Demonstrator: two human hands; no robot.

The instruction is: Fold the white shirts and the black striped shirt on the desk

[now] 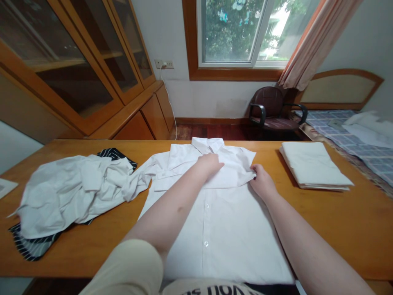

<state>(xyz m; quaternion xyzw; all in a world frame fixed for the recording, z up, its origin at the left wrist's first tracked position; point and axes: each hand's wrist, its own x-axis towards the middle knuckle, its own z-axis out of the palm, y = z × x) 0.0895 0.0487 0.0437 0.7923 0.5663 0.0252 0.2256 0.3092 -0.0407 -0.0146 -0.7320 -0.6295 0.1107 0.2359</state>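
A white button-up shirt [221, 229] lies front up on the table, its collar at the far end and a sleeve folded across the chest. My left hand [210, 165] rests on the chest just below the collar, fingers curled onto the cloth and partly hidden. At the shirt's right side, my right hand [261, 179] pinches the edge of the white fabric between thumb and fingers. The other sleeve stretches out to the left, reaching a crumpled white garment [73, 188].
Black striped cloth [33, 248] shows under the crumpled pile on the wooden table [334, 229]. A folded white stack [313, 164] sits at the right. Beyond the table stand a chair [273, 108], a bed [346, 127] and a glass-door cabinet [119, 104].
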